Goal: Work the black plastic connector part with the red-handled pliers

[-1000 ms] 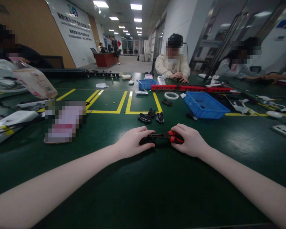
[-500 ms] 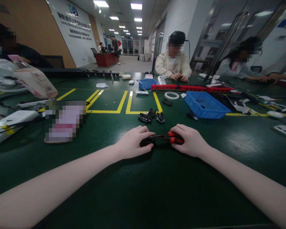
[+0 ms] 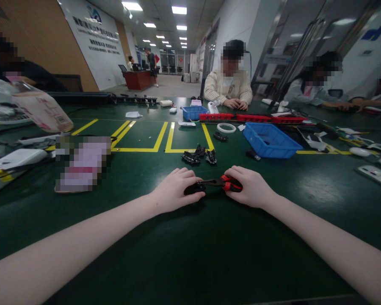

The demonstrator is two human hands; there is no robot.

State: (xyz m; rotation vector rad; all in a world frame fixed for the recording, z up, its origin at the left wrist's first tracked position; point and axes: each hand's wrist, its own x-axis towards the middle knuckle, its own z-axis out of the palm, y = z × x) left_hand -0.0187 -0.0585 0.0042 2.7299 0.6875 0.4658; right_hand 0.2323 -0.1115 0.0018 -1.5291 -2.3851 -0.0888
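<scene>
Pliers [image 3: 213, 182] with red and black handles are gripped in my right hand [image 3: 249, 186], their dark jaws pointing left. Between the fingers and thumb of my left hand [image 3: 177, 189] is a small black part [image 3: 193, 188], mostly covered by the fingers. The tips of the pliers meet this part; whether they clamp it I cannot tell. Just beyond my hands lie several black parts [image 3: 191, 157] in a loose group on the green table [image 3: 190, 254].
A blue bin [image 3: 271, 142] stands beyond my right hand, near a white ring [image 3: 226, 128]. A phone [image 3: 84, 165] and a white power strip [image 3: 15, 167] lie at left, near a tilted bottle [image 3: 42, 108]. A person [image 3: 227, 87] sits opposite, behind a long red strip [image 3: 250, 118].
The whole view has shifted slightly, so things appear a little further left. My hands hold nearly the same pose around the pliers and the black part.
</scene>
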